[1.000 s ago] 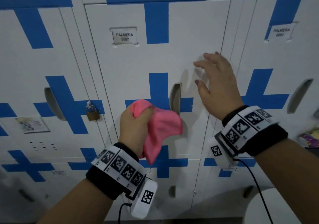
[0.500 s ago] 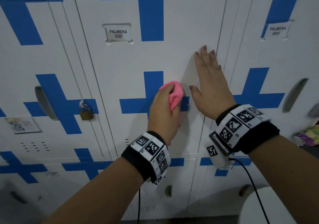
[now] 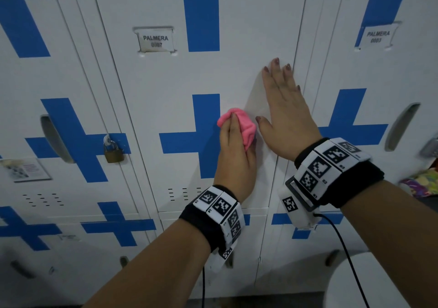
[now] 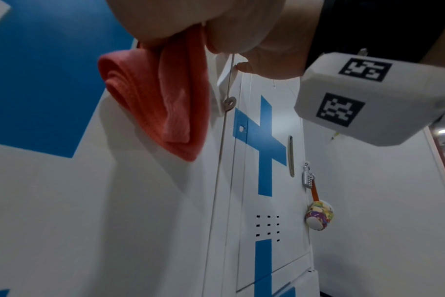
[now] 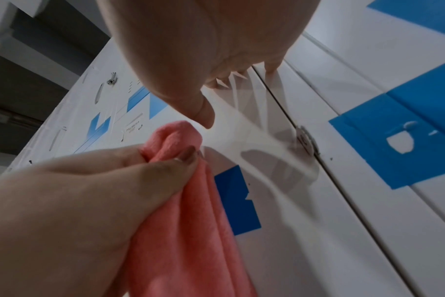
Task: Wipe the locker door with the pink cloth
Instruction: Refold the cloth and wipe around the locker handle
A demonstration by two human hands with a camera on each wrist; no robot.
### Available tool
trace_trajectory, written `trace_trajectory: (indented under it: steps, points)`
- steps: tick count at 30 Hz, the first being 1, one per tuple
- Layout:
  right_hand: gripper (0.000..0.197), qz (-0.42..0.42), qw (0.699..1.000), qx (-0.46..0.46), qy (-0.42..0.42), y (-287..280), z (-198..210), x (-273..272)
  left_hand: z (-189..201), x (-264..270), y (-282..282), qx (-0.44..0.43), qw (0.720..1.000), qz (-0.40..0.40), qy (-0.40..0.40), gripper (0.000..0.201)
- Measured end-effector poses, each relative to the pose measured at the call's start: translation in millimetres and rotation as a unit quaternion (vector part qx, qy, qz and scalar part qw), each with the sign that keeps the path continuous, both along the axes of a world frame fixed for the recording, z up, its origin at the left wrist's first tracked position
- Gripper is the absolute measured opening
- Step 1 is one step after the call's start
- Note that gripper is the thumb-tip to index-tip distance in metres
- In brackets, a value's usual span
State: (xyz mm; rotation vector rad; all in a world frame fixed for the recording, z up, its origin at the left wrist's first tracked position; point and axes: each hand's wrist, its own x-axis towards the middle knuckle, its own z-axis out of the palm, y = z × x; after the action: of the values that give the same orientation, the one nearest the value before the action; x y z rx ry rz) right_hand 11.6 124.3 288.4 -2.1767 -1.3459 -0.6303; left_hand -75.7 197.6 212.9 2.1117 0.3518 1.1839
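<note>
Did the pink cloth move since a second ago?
Yes. The bunched pink cloth went up the white locker door, from below the blue cross's bar to its right arm.

A brass padlock [image 3: 113,150] hangs on the neighbouring locker, and serves as the landmark here. Up and to the right of it sits a name label [image 3: 155,40] reading PALMERA. Low to its left, a small printed notice [image 3: 25,169] is stuck beside a recessed handle slot [image 3: 54,138]. Far to its right, on another door, hangs a silver combination lock [image 4: 306,175] with an orange strap and a multicoloured pouch [image 4: 319,215] below. A second PALMERA label [image 3: 378,36] sits above that.
</note>
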Motion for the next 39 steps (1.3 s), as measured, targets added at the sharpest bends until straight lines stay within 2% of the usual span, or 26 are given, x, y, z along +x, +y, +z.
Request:
trace_trajectory:
  steps: [8, 14, 29, 31, 35, 39]
  points:
    - [0.080, -0.006, 1.000, 0.000, 0.008, 1.6, 0.1, -2.3, 11.5, -10.3, 3.2, -0.007, 0.997, 0.023, 0.071, 0.059]
    - [0.082, -0.010, 1.000, -0.006, 0.013, 1.5, 1.3, -4.5, 11.1, -14.1, 11.0, -0.001, 0.991, 0.044, 0.123, 0.046]
    - [0.084, -0.023, 1.000, -0.009, -0.003, 4.2, -1.6, -3.6, 10.4, -17.3, 12.2, -0.002, 0.978, 0.042, 0.203, 0.032]
    - [0.084, -0.025, 1.000, -0.010, -0.005, 5.0, -2.3, -3.0, 9.8, -16.8, 13.1, 0.001, 0.977, 0.040, 0.208, 0.029]
    - [0.086, -0.038, 0.999, -0.017, -0.022, 5.6, -3.4, -0.8, 12.1, -18.6, 15.9, 0.022, 0.981, 0.034, 0.191, 0.011]
    - [0.086, -0.044, 0.998, -0.022, -0.032, 5.6, -3.8, -0.4, 15.9, -21.9, 16.2, 0.025, 0.989, 0.015, 0.148, 0.022]
